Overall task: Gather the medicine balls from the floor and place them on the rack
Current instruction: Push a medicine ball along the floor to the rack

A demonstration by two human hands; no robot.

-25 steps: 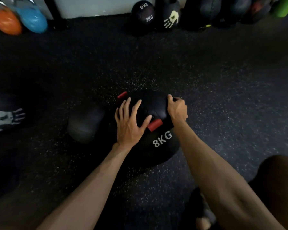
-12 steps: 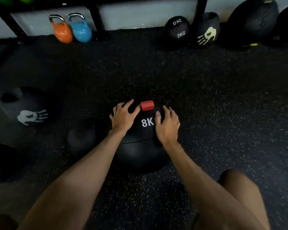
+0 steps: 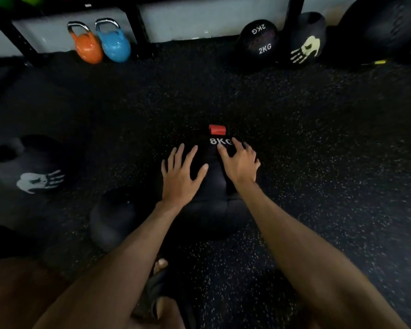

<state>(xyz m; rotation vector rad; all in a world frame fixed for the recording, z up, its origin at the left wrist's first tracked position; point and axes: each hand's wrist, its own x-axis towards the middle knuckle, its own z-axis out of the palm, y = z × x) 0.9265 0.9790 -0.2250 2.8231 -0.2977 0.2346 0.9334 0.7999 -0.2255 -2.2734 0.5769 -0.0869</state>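
8KG medicine ball (image 3: pixel 211 203): black, centre of floor (image 3: pixel 318 162), red tab (image 3: pixel 217 130) on far side, outline lost in shadow. Left hand (image 3: pixel 179 179) spread flat on top; right hand (image 3: pixel 240 162) splayed, covering the label's end. Near-left: dark ball (image 3: pixel 114 217), barely discernible.

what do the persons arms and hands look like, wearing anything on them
Nothing is worn on them. The left hand and right hand have no gloves, and no ring, watch or wristband shows. The left arm and right arm show no sleeve right up to the frame edge. No markings are visible on them in this dim light.
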